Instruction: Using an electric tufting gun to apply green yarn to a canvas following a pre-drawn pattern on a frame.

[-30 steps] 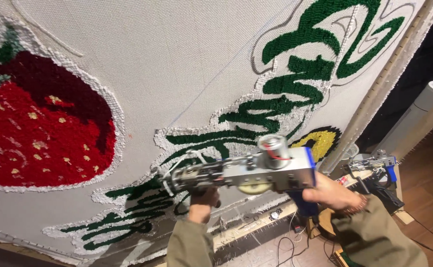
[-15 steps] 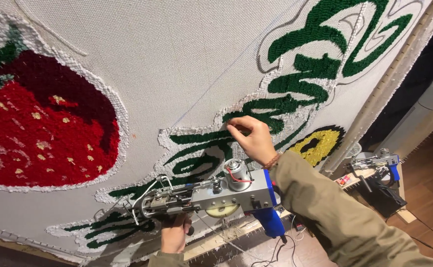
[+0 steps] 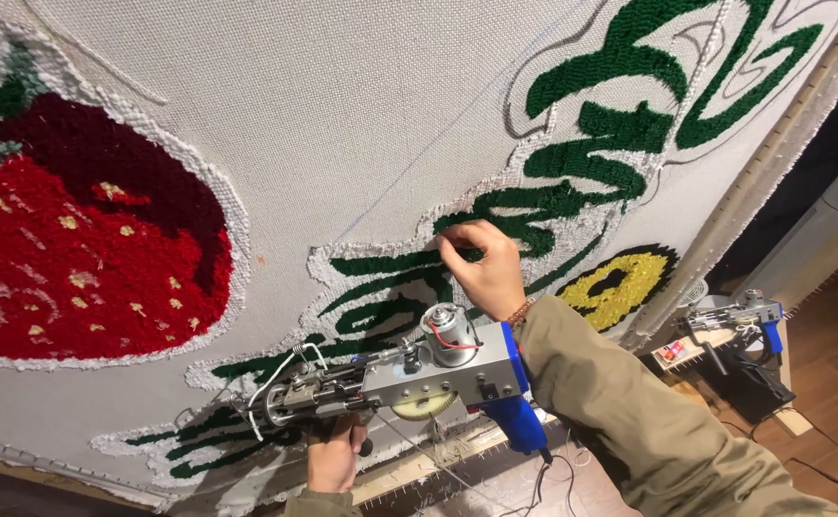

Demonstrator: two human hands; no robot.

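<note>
Now the left hand (image 3: 335,458) is wrapped around the lower grip of the silver-bodied tufting gun with the blue rear handle (image 3: 419,378), carrying it alone, nose angled to about nine o'clock against the stretched off-white tufting cloth (image 3: 342,105). That leaves the gun low in the picture, at six o'clock, parked over the bottom run of dark green tufted lettering (image 3: 553,191) rather than working.

And the right hand (image 3: 481,268) is off the gun, up at one o'clock from it, fingertips pinched narrow on the fuzzy white outline beside a green letter; whether it grips a strand, I cannot tell. One hand bears the weight so the other can feel the pile.

Over at nine o'clock sits the red tufted strawberry with yellow seeds (image 3: 74,258); at three o'clock a yellow-and-black tufted oval (image 3: 620,287). Further right, a second tufting gun with a blue handle (image 3: 735,314) rests on a small wooden bench (image 3: 716,337).
</note>
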